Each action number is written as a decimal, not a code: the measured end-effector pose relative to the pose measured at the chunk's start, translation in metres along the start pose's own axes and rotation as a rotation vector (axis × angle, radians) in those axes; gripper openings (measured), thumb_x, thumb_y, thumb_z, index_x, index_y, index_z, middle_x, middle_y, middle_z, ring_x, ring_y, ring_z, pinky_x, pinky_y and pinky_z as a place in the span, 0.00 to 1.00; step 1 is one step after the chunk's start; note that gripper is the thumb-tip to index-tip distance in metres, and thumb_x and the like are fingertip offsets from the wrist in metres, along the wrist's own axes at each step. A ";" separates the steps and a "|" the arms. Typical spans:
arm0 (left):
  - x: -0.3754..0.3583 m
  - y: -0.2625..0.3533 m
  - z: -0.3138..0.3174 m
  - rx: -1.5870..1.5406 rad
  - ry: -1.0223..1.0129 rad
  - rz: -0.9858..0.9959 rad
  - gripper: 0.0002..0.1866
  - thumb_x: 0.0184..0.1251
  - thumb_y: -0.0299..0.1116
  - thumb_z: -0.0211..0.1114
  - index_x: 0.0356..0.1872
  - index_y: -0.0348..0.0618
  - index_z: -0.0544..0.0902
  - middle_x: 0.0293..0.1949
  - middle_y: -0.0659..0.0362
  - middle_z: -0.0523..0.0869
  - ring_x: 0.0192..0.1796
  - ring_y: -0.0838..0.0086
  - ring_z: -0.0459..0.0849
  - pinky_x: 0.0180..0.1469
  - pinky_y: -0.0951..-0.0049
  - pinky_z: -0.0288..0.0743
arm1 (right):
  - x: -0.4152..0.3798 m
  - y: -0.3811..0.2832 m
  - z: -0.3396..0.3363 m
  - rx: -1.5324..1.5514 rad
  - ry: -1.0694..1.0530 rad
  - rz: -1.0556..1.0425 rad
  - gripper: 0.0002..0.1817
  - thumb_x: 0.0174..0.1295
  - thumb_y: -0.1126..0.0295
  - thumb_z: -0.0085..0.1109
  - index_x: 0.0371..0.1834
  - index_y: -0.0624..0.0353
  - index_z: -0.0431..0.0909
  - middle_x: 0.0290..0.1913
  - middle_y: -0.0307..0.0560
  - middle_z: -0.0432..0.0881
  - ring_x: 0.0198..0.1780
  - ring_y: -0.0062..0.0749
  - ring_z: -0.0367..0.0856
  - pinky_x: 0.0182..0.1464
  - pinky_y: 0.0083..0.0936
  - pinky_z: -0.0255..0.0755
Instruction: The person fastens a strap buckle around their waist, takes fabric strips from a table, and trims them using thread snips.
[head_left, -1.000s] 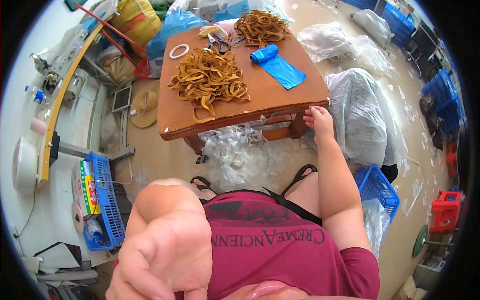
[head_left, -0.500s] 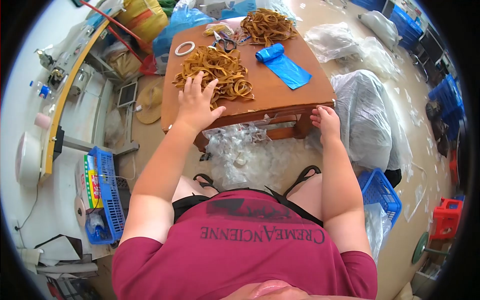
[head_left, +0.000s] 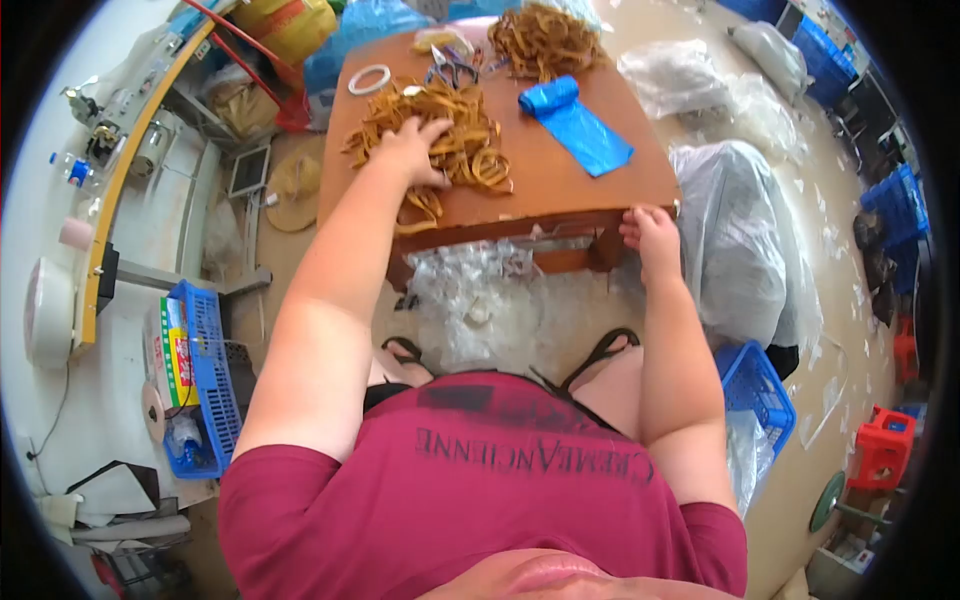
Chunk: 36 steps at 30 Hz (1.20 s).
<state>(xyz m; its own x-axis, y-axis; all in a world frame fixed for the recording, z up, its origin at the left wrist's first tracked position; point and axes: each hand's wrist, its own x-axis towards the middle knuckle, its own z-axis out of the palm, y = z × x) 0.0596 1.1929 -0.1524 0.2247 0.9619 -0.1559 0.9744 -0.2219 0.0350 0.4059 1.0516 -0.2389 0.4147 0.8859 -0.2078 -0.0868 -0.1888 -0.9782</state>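
The left hand [head_left: 408, 152] rests on the near pile of brown bands [head_left: 437, 130] at upper left of centre on the table [head_left: 560, 185], its fingers spread and slightly bent among the loops, not clenched. Right of centre, the right hand [head_left: 653, 238] is at the table's front edge, fingers loosely curled; whether they grip anything I cannot tell.

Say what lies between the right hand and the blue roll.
Only bare tabletop, in the head view, between the right hand and the blue roll.
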 end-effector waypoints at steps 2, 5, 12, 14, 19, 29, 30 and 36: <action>0.005 -0.014 0.019 -0.039 0.021 0.028 0.52 0.38 0.48 0.78 0.68 0.79 0.56 0.70 0.51 0.59 0.66 0.42 0.62 0.67 0.52 0.62 | 0.009 0.008 -0.004 -0.021 -0.029 -0.068 0.10 0.64 0.65 0.53 0.38 0.61 0.78 0.30 0.40 0.80 0.29 0.23 0.78 0.30 0.21 0.71; 0.009 -0.018 0.035 -0.062 0.181 0.092 0.39 0.47 0.40 0.73 0.65 0.65 0.67 0.62 0.48 0.69 0.63 0.51 0.69 0.65 0.59 0.66 | 0.013 0.010 -0.004 0.008 -0.008 -0.030 0.10 0.63 0.66 0.53 0.39 0.62 0.78 0.32 0.43 0.82 0.31 0.26 0.80 0.32 0.22 0.73; -0.006 0.004 0.007 -0.065 0.003 0.075 0.49 0.45 0.42 0.75 0.71 0.59 0.58 0.64 0.45 0.66 0.64 0.50 0.67 0.65 0.60 0.64 | 0.025 0.021 -0.012 -0.014 -0.053 -0.005 0.15 0.66 0.66 0.52 0.47 0.67 0.75 0.42 0.50 0.82 0.43 0.34 0.82 0.44 0.26 0.75; -0.014 0.008 0.004 -0.066 0.042 0.116 0.47 0.45 0.38 0.75 0.70 0.50 0.60 0.62 0.45 0.70 0.63 0.55 0.70 0.63 0.64 0.66 | 0.023 0.020 -0.011 -0.022 -0.040 0.015 0.15 0.66 0.66 0.51 0.47 0.66 0.75 0.43 0.50 0.82 0.44 0.34 0.82 0.45 0.26 0.75; -0.011 0.005 0.004 -0.179 0.012 0.146 0.41 0.49 0.31 0.71 0.67 0.44 0.64 0.56 0.45 0.78 0.58 0.58 0.77 0.59 0.69 0.69 | 0.000 -0.004 0.005 -0.025 0.018 0.025 0.11 0.64 0.65 0.51 0.41 0.61 0.75 0.33 0.43 0.79 0.32 0.28 0.79 0.34 0.21 0.72; -0.006 0.005 0.011 -0.138 0.037 0.064 0.41 0.50 0.32 0.69 0.69 0.47 0.62 0.59 0.44 0.74 0.60 0.57 0.75 0.60 0.67 0.69 | 0.025 0.020 -0.011 -0.015 -0.034 0.034 0.15 0.66 0.66 0.51 0.48 0.66 0.75 0.44 0.50 0.82 0.45 0.34 0.82 0.47 0.25 0.74; -0.006 0.005 0.012 -0.122 0.045 0.047 0.41 0.50 0.32 0.69 0.69 0.48 0.62 0.61 0.45 0.73 0.61 0.57 0.74 0.61 0.67 0.69 | 0.024 0.020 -0.011 -0.022 -0.029 0.032 0.15 0.66 0.66 0.51 0.48 0.66 0.75 0.44 0.50 0.82 0.46 0.34 0.82 0.47 0.25 0.73; -0.037 0.009 0.015 0.012 0.364 0.130 0.44 0.47 0.42 0.74 0.68 0.50 0.63 0.66 0.46 0.65 0.68 0.53 0.63 0.69 0.63 0.59 | -0.002 0.006 -0.001 -0.289 -0.079 -0.126 0.16 0.65 0.63 0.53 0.47 0.66 0.77 0.41 0.45 0.82 0.42 0.28 0.80 0.48 0.22 0.72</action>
<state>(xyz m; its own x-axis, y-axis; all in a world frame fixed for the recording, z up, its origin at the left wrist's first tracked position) 0.0599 1.1532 -0.1614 0.3344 0.9187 0.2103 0.9381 -0.3458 0.0191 0.4059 1.0481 -0.2448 0.3330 0.9381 -0.0953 0.2264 -0.1776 -0.9577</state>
